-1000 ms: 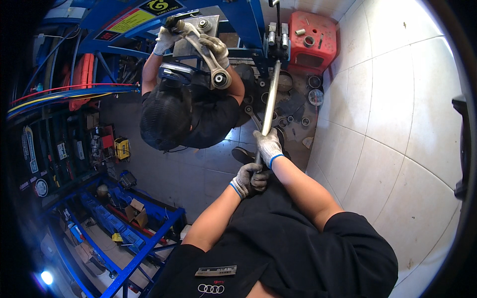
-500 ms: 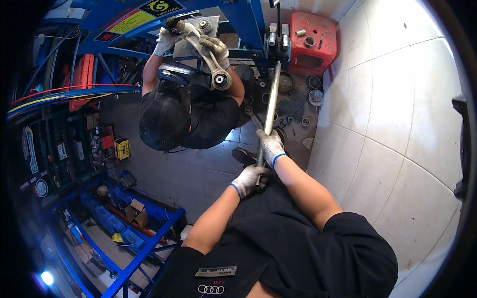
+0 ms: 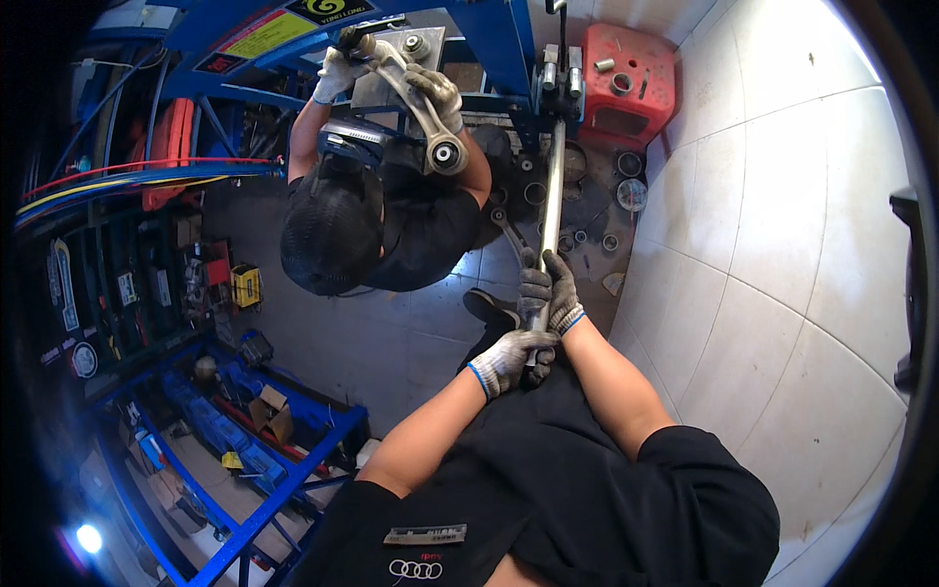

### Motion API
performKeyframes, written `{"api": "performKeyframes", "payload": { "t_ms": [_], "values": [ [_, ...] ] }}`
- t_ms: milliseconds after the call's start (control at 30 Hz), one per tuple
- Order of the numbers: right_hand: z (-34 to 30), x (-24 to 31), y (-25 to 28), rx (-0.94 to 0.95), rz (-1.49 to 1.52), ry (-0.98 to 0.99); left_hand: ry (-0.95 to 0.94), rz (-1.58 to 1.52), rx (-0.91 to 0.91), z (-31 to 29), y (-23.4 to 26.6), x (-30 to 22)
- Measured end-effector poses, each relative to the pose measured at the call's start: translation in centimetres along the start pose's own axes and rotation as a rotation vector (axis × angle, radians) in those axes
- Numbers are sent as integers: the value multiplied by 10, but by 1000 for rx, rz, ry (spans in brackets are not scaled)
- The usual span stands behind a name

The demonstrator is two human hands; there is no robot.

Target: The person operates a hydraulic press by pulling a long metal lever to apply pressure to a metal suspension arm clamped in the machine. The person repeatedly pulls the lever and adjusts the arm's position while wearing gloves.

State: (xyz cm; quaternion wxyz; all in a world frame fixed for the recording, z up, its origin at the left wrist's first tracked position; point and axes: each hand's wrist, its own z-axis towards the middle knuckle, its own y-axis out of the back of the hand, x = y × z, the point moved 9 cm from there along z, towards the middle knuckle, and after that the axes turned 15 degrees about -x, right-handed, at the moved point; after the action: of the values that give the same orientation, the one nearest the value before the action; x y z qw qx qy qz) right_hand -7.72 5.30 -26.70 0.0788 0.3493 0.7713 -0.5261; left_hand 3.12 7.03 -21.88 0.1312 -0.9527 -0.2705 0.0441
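Observation:
A long silvery metal bar [image 3: 554, 196] runs from the pump unit [image 3: 560, 83] on the blue press frame down toward my body. My left hand [image 3: 511, 360], in a white knit glove with dark palm, is closed around its near end. Further up, my right hand [image 3: 561, 292], gloved alike, grips it with the dark palm side showing; grey fingers curl at the bar's left side. Ahead to the left, a co-worker's two gloved hands hold a metal suspension control arm [image 3: 416, 98] over the press plate [image 3: 377, 93].
The co-worker in a black cap [image 3: 333, 230] crouches left of the bar. A red plastic stool [image 3: 629, 73] stands by the tiled wall [image 3: 743, 215]. Rings and bushings lie on the floor, with another control arm [image 3: 509, 233] beside the bar. A blue metal frame [image 3: 284, 479] stands lower left.
My right hand has turned from back-up to palm side showing on the bar. The bar sits slightly further right in view; the co-worker's hands stay on the control arm.

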Motion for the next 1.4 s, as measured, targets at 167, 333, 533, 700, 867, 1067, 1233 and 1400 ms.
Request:
{"api": "performKeyframes", "payload": {
  "t_ms": [167,333,533,700,867,1067,1233,1400],
  "values": [
    [-10,33,51,-951,-574,380,-384,723,-541,-17,17,-36],
    [-16,41,28,-1081,-889,514,-465,1000,-707,-22,24,-45],
    [-16,37,38,-1012,-776,408,-70,-9,-175,17,11,-2],
    [-20,36,43,-1030,-760,389,-87,102,-235,25,17,1],
    [-24,37,34,-1001,-730,409,-102,121,-298,23,13,1],
    [-22,38,39,-944,-699,366,-153,247,-416,19,12,-4],
    [-17,38,51,-865,-635,314,-217,332,-470,18,7,-7],
    [-16,39,57,-878,-682,321,-220,370,-509,19,14,-7]
  ]
}}
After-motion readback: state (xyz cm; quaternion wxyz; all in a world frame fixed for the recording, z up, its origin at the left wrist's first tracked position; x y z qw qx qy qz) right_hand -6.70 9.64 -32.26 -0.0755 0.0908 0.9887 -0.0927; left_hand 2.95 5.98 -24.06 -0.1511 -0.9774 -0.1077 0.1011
